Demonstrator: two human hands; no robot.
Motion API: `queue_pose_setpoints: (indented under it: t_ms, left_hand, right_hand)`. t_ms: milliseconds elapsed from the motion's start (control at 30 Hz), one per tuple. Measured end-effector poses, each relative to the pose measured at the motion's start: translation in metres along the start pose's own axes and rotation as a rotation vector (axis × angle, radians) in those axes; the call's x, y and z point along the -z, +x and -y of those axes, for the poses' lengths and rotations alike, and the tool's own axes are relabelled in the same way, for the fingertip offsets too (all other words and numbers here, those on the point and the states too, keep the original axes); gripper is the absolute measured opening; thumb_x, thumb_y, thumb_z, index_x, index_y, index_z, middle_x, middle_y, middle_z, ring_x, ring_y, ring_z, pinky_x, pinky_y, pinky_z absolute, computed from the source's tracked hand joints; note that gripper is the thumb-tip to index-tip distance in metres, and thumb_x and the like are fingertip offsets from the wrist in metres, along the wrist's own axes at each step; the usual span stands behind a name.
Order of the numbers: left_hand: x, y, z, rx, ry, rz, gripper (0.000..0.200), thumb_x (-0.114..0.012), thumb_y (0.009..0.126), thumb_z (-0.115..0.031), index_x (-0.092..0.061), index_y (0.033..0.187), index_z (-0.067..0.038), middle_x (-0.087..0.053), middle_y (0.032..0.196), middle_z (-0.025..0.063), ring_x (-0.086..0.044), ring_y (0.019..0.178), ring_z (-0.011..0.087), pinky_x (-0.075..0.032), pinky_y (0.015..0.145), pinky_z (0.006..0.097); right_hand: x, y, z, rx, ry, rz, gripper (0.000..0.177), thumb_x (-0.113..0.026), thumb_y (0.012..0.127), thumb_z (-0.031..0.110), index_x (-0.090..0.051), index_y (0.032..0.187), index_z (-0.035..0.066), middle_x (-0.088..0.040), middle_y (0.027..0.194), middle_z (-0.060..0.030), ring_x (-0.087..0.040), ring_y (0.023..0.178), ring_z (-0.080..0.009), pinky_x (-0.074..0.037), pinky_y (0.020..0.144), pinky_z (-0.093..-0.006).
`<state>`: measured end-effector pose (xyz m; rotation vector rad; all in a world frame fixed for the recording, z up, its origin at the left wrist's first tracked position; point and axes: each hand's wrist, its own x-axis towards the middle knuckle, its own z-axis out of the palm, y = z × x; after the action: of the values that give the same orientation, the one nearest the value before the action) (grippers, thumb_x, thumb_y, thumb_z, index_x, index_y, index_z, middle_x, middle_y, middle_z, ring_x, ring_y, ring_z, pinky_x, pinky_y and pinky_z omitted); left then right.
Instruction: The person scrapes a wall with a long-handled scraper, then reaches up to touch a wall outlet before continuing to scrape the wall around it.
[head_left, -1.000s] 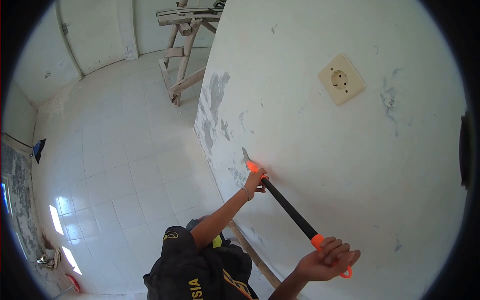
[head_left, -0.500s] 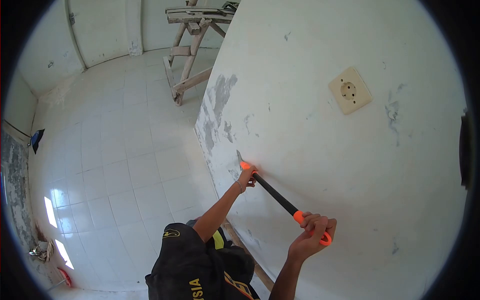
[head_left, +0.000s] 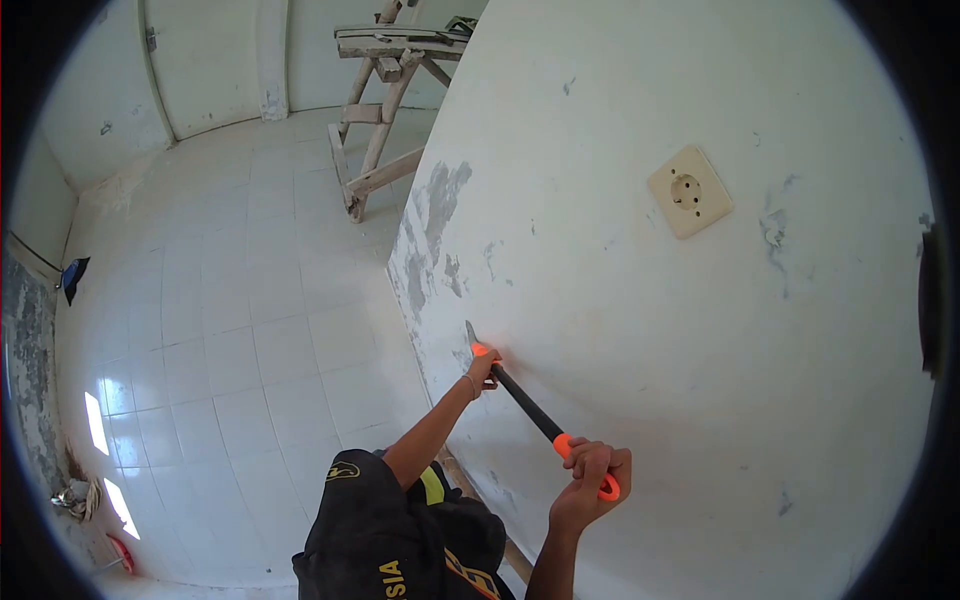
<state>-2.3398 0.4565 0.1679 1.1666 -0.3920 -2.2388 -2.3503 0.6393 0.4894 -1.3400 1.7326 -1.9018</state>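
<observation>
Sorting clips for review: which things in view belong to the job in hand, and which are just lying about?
In use:
- long-handled tool, left hand near its blade, right hand at its end
- patchy wall

Apparently unused:
- wooden trestle
- blue thing
- red thing

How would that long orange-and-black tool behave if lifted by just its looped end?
The tool would probably stay stiff: its shaft runs straight from left hand to right hand. It may dip at the blade, far from the loop.
</observation>
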Motion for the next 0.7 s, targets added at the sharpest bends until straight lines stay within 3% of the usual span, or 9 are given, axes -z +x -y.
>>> queue_pose_setpoints:
  t_ms: [133,233,267,400,467,600,633,667,700]
  left_hand:
    - [-0.052,-0.061,-0.013,0.023,-0.014,0.166,0.025,-0.061,0.082,-0.037,-0.052,0.082,-0.013,-0.054,0.068,-0.0004,-0.05,0.056,0.0115,-0.044,0.051,0.0285]
    - [-0.096,-0.14,-0.047,-0.047,-0.003,0.326,0.029,-0.059,0.086,-0.035,-0.049,0.081,-0.008,-0.054,0.072,0.0033,-0.05,0.054,0.0135,-0.044,0.045,0.0288]
    - [-0.101,-0.147,-0.047,-0.041,-0.008,0.323,0.029,-0.059,0.086,-0.035,-0.049,0.081,-0.008,-0.054,0.072,0.0033,-0.05,0.054,0.0135,-0.044,0.045,0.0288]
    - [-0.092,-0.122,-0.038,-0.079,-0.05,0.279,0.025,-0.058,0.086,-0.032,-0.047,0.08,-0.01,-0.053,0.069,0.0019,-0.051,0.055,0.013,-0.044,0.047,0.029]
    - [-0.06,-0.07,-0.023,-0.048,-0.12,0.219,0.023,-0.059,0.084,-0.033,-0.049,0.084,-0.012,-0.053,0.069,-0.0002,-0.051,0.058,0.0121,-0.045,0.05,0.0284]
    - [-0.065,-0.087,-0.029,-0.022,-0.049,0.116,0.022,-0.059,0.084,-0.034,-0.05,0.082,-0.014,-0.055,0.072,-0.001,-0.051,0.061,0.0114,-0.045,0.051,0.0285]
    - [-0.075,-0.104,-0.031,-0.032,-0.045,0.18,0.024,-0.058,0.085,-0.035,-0.05,0.08,-0.013,-0.056,0.073,0.0001,-0.051,0.059,0.0121,-0.045,0.049,0.029]
    - [-0.086,-0.13,-0.037,-0.039,-0.04,0.263,0.026,-0.058,0.086,-0.036,-0.05,0.08,-0.012,-0.055,0.071,0.0012,-0.051,0.057,0.0129,-0.045,0.048,0.0294]
    - [-0.094,-0.141,-0.036,-0.03,-0.041,0.278,0.027,-0.058,0.086,-0.037,-0.05,0.08,-0.011,-0.055,0.07,0.0014,-0.051,0.056,0.013,-0.045,0.049,0.0295]
  right_hand:
    - [0.041,0.021,0.052,0.096,0.102,-0.173,0.031,-0.045,0.097,0.021,-0.03,0.071,0.012,-0.026,0.052,0.0023,-0.03,0.045,-0.0087,-0.041,0.06,-0.0302]
    - [0.057,0.033,0.111,0.275,0.166,-0.538,0.036,-0.044,0.099,0.025,-0.025,0.071,0.014,-0.018,0.055,0.0035,-0.02,0.045,-0.0057,-0.031,0.054,-0.0233]
    - [0.066,0.038,0.12,0.445,0.433,-0.275,0.036,-0.04,0.101,0.023,-0.027,0.069,0.012,-0.023,0.05,0.0004,-0.022,0.041,-0.0092,-0.029,0.043,-0.0268]
    - [0.058,0.034,0.092,0.256,0.172,-0.397,0.036,-0.044,0.099,0.023,-0.025,0.07,0.014,-0.019,0.053,0.0037,-0.02,0.045,-0.006,-0.031,0.054,-0.024]
    - [0.033,0.031,0.058,0.137,0.076,-0.224,0.034,-0.044,0.098,0.022,-0.028,0.07,0.014,-0.021,0.048,0.0037,-0.023,0.042,-0.0063,-0.034,0.054,-0.0262]
    - [0.037,0.019,0.067,0.246,0.045,-0.166,0.034,-0.044,0.098,0.021,-0.027,0.07,0.014,-0.021,0.049,0.0034,-0.022,0.041,-0.0063,-0.033,0.049,-0.0245]
    - [0.046,0.021,0.081,0.311,0.133,-0.209,0.034,-0.044,0.098,0.022,-0.026,0.07,0.014,-0.02,0.049,0.0031,-0.02,0.041,-0.0061,-0.03,0.048,-0.0237]
    - [0.04,0.023,0.104,0.313,0.104,-0.455,0.033,-0.045,0.098,0.021,-0.026,0.072,0.013,-0.019,0.049,0.0029,-0.018,0.041,-0.0058,-0.028,0.048,-0.024]
    - [0.051,0.028,0.11,0.413,0.309,-0.268,0.033,-0.041,0.1,0.023,-0.028,0.072,0.012,-0.021,0.05,0.0013,-0.022,0.041,-0.008,-0.029,0.047,-0.0255]
